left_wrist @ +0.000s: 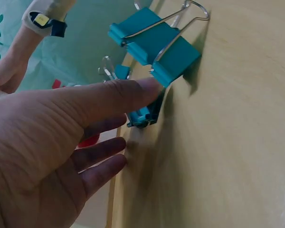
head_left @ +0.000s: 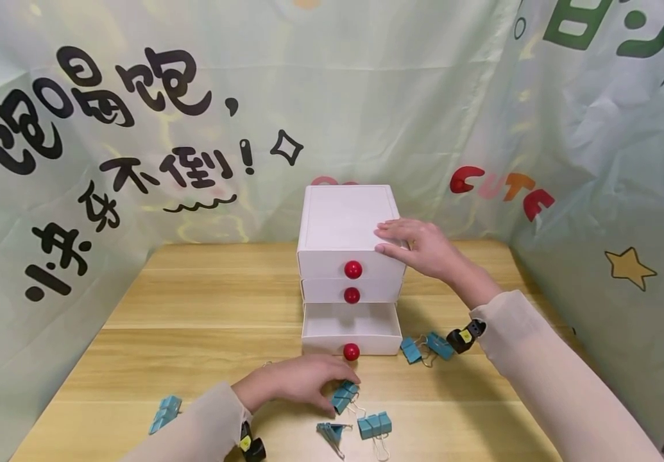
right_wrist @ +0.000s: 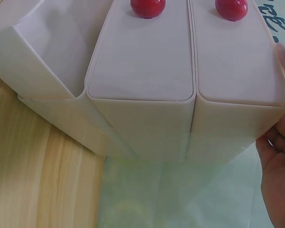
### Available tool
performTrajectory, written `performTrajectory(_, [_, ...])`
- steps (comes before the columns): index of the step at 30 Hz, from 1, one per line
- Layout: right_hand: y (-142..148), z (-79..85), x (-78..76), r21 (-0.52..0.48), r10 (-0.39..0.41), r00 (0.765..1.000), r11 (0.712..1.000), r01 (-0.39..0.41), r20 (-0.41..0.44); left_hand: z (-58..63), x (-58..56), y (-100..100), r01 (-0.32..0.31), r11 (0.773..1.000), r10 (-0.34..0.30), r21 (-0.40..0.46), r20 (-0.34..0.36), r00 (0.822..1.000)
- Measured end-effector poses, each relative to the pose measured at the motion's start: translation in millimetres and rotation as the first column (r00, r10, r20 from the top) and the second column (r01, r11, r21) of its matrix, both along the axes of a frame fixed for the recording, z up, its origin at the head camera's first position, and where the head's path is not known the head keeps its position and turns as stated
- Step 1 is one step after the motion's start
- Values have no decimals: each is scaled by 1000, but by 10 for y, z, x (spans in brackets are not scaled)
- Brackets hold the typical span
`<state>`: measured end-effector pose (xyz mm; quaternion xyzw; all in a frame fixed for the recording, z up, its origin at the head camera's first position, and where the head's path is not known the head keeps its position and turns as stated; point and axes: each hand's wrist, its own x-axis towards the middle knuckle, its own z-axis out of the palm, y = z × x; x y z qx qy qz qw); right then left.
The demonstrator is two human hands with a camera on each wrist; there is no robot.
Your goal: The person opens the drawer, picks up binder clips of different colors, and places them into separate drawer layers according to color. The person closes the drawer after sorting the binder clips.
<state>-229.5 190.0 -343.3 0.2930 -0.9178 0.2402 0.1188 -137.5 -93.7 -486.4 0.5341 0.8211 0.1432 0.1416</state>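
Note:
A white drawer box [head_left: 346, 218] with red knobs stands on the table, its bottom drawer [head_left: 332, 337] pulled out and showing a bare interior. My right hand [head_left: 424, 249] rests on the top's right edge, fingers extended and thumb near the front corner. In front of the drawer, my left hand [head_left: 303, 382] has thumb and index finger around a teal binder clip [head_left: 343, 396]; in the left wrist view the thumb partly hides this clip [left_wrist: 141, 115]. Close by lie a tipped binder clip [head_left: 332, 433] and another binder clip [head_left: 374, 425] with wire handles toward me.
Two more teal binder clips [head_left: 426, 348] lie right of the open drawer, near the right wrist camera. A further clip [head_left: 165, 412] is at the left, beside the left sleeve. Printed cloth [head_left: 366, 115] hangs around the wooden table [head_left: 204, 295] at the back and sides.

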Motion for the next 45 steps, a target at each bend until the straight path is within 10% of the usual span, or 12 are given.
performTrajectory(12, [3, -10, 0, -9, 4, 1000, 1000, -4, -9, 10, -4, 49, -28, 1000, 28, 11, -29, 999])
performTrajectory(26, [12, -12, 0, -20, 19, 1000, 1000, -19, -17, 368, -87, 56, -99, 977, 113, 189, -66, 991])
performTrajectory(45, [8, -15, 2, -24, 5, 1000, 1000, -6, -15, 444, -296, 28, -458, 843, 486, 282, -34, 873])
